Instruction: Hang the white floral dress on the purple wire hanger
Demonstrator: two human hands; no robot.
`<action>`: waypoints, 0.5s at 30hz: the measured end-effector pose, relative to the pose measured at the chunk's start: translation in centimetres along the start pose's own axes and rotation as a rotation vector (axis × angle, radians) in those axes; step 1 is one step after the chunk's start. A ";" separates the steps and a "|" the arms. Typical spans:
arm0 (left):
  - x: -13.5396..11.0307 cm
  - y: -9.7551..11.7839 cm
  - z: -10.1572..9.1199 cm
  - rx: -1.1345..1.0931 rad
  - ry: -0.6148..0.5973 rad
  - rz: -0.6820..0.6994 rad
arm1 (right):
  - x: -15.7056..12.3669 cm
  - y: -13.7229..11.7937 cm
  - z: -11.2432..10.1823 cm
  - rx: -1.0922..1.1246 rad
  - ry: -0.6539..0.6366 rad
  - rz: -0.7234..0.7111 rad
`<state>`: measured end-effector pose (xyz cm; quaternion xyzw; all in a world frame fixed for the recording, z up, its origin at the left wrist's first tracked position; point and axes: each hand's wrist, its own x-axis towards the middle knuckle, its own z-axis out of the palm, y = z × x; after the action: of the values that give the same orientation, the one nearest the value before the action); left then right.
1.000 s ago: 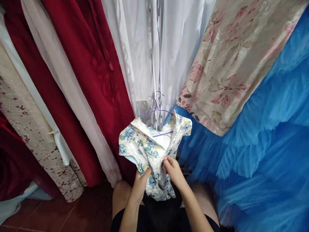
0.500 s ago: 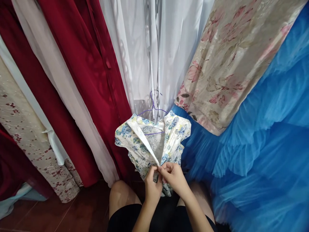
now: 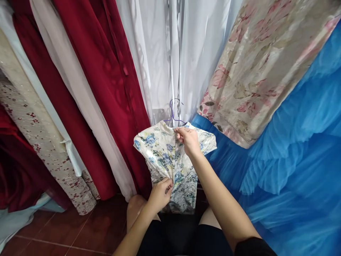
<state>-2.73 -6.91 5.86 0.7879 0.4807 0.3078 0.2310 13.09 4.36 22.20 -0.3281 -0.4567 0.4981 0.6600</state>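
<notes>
A small white dress with a blue flower print hangs on a purple wire hanger in front of me, its back opening now closed up to the neck. My left hand pinches the fabric at the dress's waist. My right hand is up at the collar, fingers closed on the top of the back seam just under the hanger hook.
Long garments hang all around: dark red gowns and a beige sequinned one on the left, white sheer fabric behind, a floral brocade and a blue tulle skirt on the right. Red-brown floor tiles lie below.
The dress's back was open with both hands at the waist. My right hand has moved up to the collar and the opening has closed; my left hand stays at the waist.
</notes>
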 end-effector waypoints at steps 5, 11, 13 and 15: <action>5.7 2.4 -5.0 -0.093 0.260 0.117 | -1.4 0.6 -1.1 -0.166 -0.080 -0.019; 13.8 7.6 -10.8 0.066 0.466 0.410 | -1.4 0.4 -1.6 -0.371 -0.138 -0.141; 15.1 8.5 -11.1 0.137 0.488 0.460 | -1.1 1.5 -1.8 -0.492 -0.043 -0.208; 15.7 8.5 -11.7 0.141 0.566 0.466 | -1.0 3.3 -2.3 -0.623 0.052 -0.246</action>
<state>-0.28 4.29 23.82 0.7738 0.3533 0.5240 -0.0421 13.94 4.38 18.19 -0.4689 -0.6063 0.2428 0.5946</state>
